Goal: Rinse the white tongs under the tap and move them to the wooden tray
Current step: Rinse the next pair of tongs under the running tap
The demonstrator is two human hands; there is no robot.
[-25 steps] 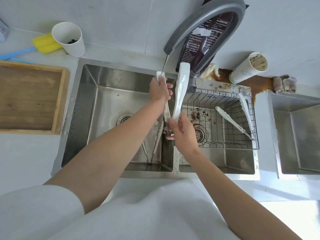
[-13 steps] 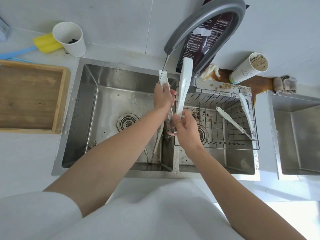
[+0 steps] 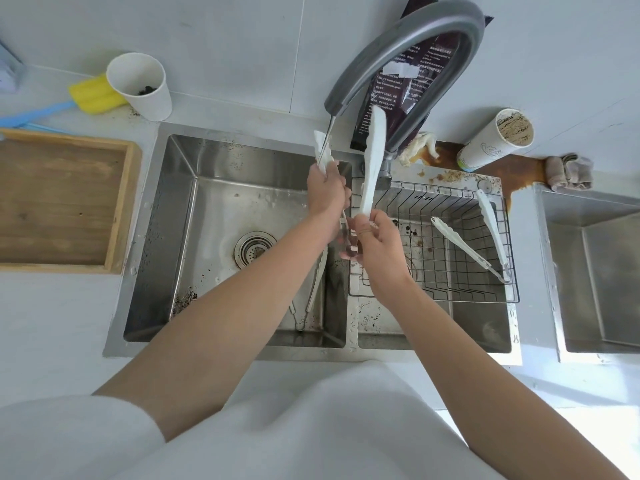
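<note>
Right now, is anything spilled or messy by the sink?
Yes. A brown liquid puddle is spread across the white counter beside the stained white paper cup, right of the grey tap; it looks spilled.

Three white tongs (image 3: 372, 157) (image 3: 320, 271) (image 3: 490, 220), two paper cups (image 3: 138, 86) (image 3: 491, 140), one wooden tray (image 3: 119, 209), one tap (image 3: 415, 29)

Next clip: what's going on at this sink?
A person is rinsing white tongs under the running tap, over the left basin. The left hand grips one arm in the stream; the right hand holds the other arm low down. The wooden tray to the left has no tongs on it yet. Another pair lies in the wire basket.
</note>
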